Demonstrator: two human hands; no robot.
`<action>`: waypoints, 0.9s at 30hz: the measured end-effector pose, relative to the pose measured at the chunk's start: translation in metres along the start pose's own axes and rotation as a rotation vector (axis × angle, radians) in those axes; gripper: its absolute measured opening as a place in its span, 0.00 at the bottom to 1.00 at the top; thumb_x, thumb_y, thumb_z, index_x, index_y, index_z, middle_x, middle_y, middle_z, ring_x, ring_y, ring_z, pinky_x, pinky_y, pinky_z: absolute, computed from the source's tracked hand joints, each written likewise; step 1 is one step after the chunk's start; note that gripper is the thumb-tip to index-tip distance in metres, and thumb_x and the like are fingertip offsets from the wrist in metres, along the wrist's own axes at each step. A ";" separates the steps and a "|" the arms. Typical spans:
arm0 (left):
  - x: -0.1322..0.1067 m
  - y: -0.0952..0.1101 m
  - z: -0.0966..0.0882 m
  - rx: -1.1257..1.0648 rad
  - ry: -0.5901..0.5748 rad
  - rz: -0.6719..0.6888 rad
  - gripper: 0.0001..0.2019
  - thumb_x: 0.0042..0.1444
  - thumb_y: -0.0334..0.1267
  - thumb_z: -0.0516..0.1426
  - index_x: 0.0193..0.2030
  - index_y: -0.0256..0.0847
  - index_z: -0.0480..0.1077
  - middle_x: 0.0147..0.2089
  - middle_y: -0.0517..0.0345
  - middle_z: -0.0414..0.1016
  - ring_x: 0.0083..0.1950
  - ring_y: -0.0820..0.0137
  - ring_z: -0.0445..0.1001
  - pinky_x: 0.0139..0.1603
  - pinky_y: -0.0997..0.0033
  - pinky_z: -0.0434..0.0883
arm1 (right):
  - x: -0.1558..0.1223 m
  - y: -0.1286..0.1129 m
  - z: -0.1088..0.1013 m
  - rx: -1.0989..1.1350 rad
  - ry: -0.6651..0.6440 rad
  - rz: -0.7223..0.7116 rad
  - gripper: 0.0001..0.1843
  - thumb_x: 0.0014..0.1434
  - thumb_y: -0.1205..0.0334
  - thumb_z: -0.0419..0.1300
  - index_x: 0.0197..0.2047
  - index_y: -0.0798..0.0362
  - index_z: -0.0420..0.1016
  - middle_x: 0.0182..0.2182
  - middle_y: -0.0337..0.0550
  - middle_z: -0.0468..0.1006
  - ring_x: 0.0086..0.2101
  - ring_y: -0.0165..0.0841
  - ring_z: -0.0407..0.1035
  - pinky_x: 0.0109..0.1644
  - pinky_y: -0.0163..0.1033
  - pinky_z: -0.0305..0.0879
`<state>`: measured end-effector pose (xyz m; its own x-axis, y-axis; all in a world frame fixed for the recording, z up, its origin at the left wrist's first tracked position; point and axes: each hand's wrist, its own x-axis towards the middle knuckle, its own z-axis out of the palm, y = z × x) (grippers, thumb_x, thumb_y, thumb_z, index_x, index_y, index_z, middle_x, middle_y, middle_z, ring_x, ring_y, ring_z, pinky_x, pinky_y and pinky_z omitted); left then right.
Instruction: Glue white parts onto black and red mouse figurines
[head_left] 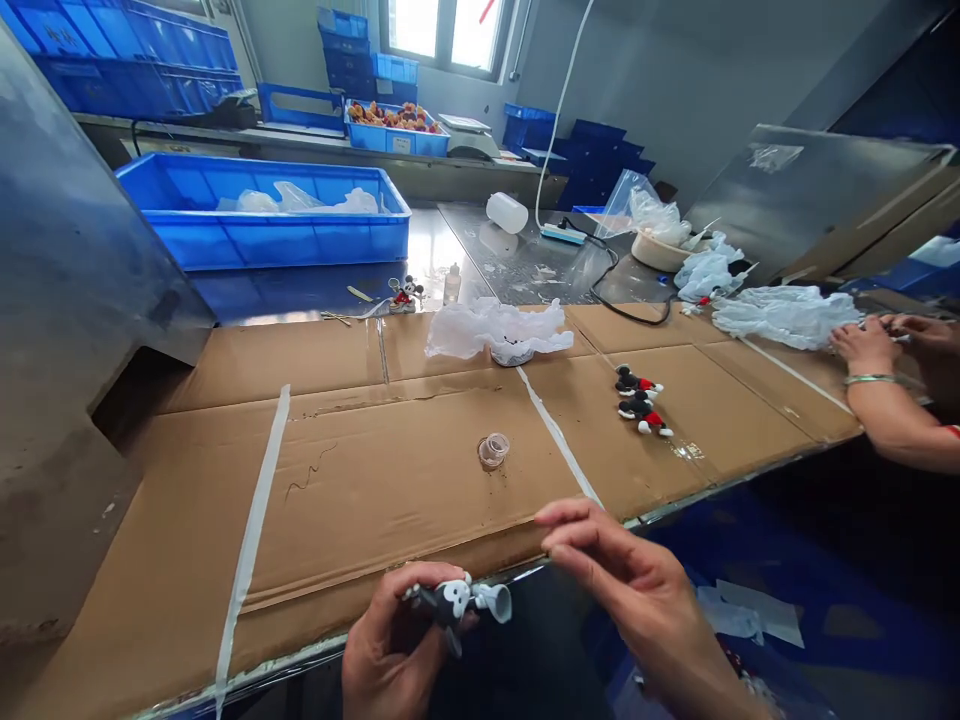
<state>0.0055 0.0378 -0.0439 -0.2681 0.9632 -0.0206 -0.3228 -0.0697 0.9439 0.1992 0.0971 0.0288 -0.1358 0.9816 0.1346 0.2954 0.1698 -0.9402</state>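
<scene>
My left hand (397, 635) grips a small black and white mouse-character figurine (454, 598) at the table's front edge. A pale grey cone-shaped part (495, 602) sticks out from the figurine toward the right. To the right of it, apart from the figurine, is my right hand (637, 590), its thumb and fingertips drawn together in a pinch. Anything between those fingertips is too small to make out. Beyond the hands, a small clear round cup (493, 450) stands on the cardboard (390, 480).
Two black and red figurines (643, 412) lie at right. White plastic (499, 328) spreads over a small dish behind the cup. Farther back stand another figurine (405, 293), a small bottle (451, 285) and a blue crate (277, 240). A co-worker's hands (870, 348) work at far right.
</scene>
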 end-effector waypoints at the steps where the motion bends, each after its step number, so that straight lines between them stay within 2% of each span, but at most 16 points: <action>1: 0.001 0.000 -0.002 0.013 0.027 -0.012 0.12 0.50 0.36 0.71 0.41 0.50 0.79 0.41 0.63 0.85 0.43 0.70 0.83 0.48 0.79 0.78 | 0.015 0.005 -0.003 -0.087 0.075 -0.099 0.09 0.66 0.56 0.65 0.33 0.47 0.81 0.40 0.42 0.79 0.44 0.38 0.74 0.49 0.39 0.69; 3: 0.004 -0.001 -0.006 0.054 0.036 -0.014 0.11 0.51 0.37 0.70 0.42 0.50 0.79 0.42 0.64 0.85 0.42 0.70 0.84 0.47 0.80 0.78 | 0.046 0.014 -0.005 -0.190 0.144 -0.223 0.08 0.65 0.57 0.65 0.33 0.48 0.81 0.38 0.42 0.76 0.43 0.39 0.73 0.49 0.41 0.68; 5: 0.008 -0.002 -0.011 0.120 -0.031 0.033 0.10 0.54 0.37 0.69 0.43 0.51 0.79 0.42 0.63 0.85 0.41 0.70 0.84 0.45 0.80 0.79 | 0.071 0.020 -0.004 -0.275 0.161 -0.295 0.08 0.65 0.59 0.63 0.34 0.49 0.81 0.39 0.44 0.74 0.43 0.40 0.71 0.51 0.45 0.66; 8: 0.013 -0.004 -0.016 0.197 -0.136 0.136 0.12 0.57 0.33 0.66 0.46 0.53 0.78 0.43 0.64 0.85 0.41 0.69 0.85 0.42 0.79 0.81 | 0.089 0.023 0.003 -0.413 0.149 -0.385 0.08 0.65 0.60 0.62 0.35 0.49 0.82 0.39 0.46 0.74 0.44 0.43 0.69 0.51 0.50 0.63; 12: 0.014 0.000 -0.014 0.179 -0.143 0.201 0.14 0.58 0.29 0.64 0.46 0.54 0.76 0.41 0.66 0.84 0.39 0.71 0.84 0.39 0.80 0.81 | 0.094 0.022 0.010 -0.563 0.118 -0.470 0.09 0.65 0.61 0.61 0.34 0.50 0.82 0.37 0.47 0.73 0.42 0.45 0.67 0.48 0.52 0.61; 17: 0.012 0.008 -0.008 0.122 -0.124 0.239 0.14 0.57 0.26 0.63 0.45 0.51 0.76 0.39 0.65 0.83 0.34 0.73 0.82 0.35 0.79 0.80 | 0.100 0.025 0.013 -0.696 0.098 -0.527 0.12 0.66 0.59 0.60 0.32 0.51 0.81 0.35 0.46 0.70 0.40 0.44 0.65 0.45 0.50 0.60; 22: 0.012 0.007 -0.010 0.119 -0.139 0.238 0.11 0.59 0.29 0.64 0.46 0.48 0.74 0.39 0.61 0.82 0.35 0.71 0.81 0.37 0.75 0.80 | 0.103 0.027 0.014 -0.786 0.098 -0.560 0.12 0.66 0.59 0.59 0.32 0.50 0.80 0.35 0.46 0.69 0.39 0.44 0.64 0.45 0.49 0.59; 27: 0.011 0.004 -0.011 0.093 -0.166 0.227 0.11 0.61 0.27 0.62 0.46 0.49 0.73 0.40 0.62 0.81 0.37 0.73 0.81 0.40 0.75 0.80 | 0.101 0.025 0.016 -0.832 0.101 -0.583 0.14 0.67 0.58 0.59 0.32 0.50 0.81 0.34 0.46 0.69 0.39 0.44 0.63 0.43 0.48 0.56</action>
<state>-0.0087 0.0450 -0.0438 -0.1688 0.9557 0.2412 -0.1853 -0.2711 0.9445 0.1775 0.1995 0.0134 -0.3997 0.7231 0.5633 0.7776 0.5929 -0.2093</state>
